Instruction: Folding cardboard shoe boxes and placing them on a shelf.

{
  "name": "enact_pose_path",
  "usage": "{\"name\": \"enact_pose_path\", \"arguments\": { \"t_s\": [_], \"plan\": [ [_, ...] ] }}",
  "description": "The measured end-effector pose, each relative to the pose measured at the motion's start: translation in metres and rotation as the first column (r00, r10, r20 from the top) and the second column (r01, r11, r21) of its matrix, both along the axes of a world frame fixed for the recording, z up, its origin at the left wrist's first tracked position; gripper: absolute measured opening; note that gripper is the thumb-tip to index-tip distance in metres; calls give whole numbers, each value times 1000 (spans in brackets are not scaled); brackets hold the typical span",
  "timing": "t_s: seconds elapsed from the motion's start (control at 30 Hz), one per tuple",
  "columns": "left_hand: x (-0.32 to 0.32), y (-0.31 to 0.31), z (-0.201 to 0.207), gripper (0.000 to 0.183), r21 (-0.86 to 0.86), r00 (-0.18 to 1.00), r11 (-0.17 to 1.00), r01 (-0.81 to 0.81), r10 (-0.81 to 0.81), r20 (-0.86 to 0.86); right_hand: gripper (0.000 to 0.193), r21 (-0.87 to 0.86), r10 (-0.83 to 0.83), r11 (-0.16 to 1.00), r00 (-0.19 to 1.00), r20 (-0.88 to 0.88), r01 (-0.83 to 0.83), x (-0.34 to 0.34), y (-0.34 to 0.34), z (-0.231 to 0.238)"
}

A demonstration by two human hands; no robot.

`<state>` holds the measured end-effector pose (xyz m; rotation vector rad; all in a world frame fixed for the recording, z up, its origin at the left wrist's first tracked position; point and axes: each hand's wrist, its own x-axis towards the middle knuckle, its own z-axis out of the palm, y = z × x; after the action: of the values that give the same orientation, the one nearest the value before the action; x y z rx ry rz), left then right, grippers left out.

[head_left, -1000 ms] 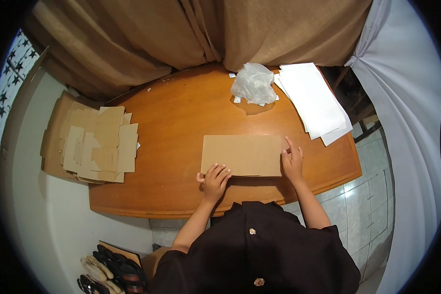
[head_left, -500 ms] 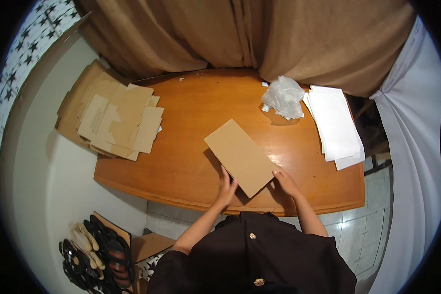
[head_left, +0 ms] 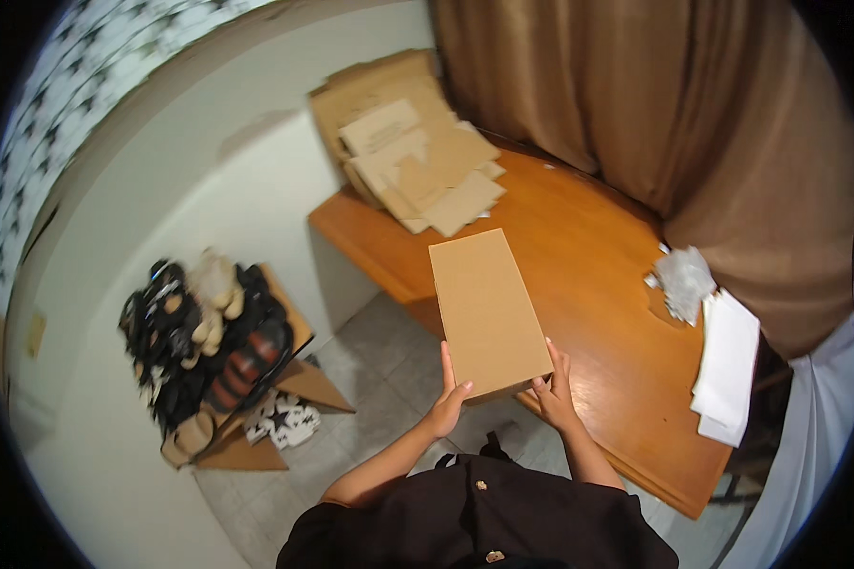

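Note:
A closed brown cardboard box [head_left: 489, 313] is held up between both my hands, partly over the table's front edge. My left hand [head_left: 448, 398] grips its near left corner, thumb on the lid's edge. At the near right corner, my right hand [head_left: 555, 387] is closed round it in the same way. The fingers under the box are hidden.
On the wooden table [head_left: 598, 284], flattened cardboard pieces [head_left: 427, 161] pile up against the wall. A clear plastic bag [head_left: 685, 283] and white paper sheets [head_left: 728, 365] lie at the right. An open carton of shoes [head_left: 218, 341] stands on the floor at left.
My view and body have turned left, toward the shoes. The box has been lifted from the table and now reaches out past its front edge, still in both hands.

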<state>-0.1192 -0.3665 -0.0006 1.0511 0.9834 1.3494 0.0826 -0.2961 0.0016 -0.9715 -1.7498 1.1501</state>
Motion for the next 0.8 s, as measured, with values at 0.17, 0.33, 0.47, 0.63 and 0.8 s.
{"name": "enact_pose_path", "arguments": {
  "t_s": [0.17, 0.33, 0.47, 0.63, 0.8],
  "plan": [
    [-55, -131, 39, 80, 130, 954, 950, -285, 294, -57, 71, 243, 322, 931, 925, -203, -271, -94, -64, 18],
    [-96, -274, 72, 81, 207, 802, 801, -562, 588, -101, 75, 363, 642, 757, 719, -266, -543, -194, -163, 37],
    [-100, -384, 93, 84, 211, 580, 586, -783, 809, -93, 79, 373, 836, 543, 446, -320, -752, -255, -250, 56],
    [-95, -462, 113, 80, 273, 348, 323, -906, 936, 49, 77, 423, 942, 261, 132, -310, -868, -316, -330, 67],
    [-132, -528, 105, 94, 279, 43, 44, -959, 999, -8, 73, 478, 966, 83, -47, -254, -874, -378, -399, 92]
  ]
}}
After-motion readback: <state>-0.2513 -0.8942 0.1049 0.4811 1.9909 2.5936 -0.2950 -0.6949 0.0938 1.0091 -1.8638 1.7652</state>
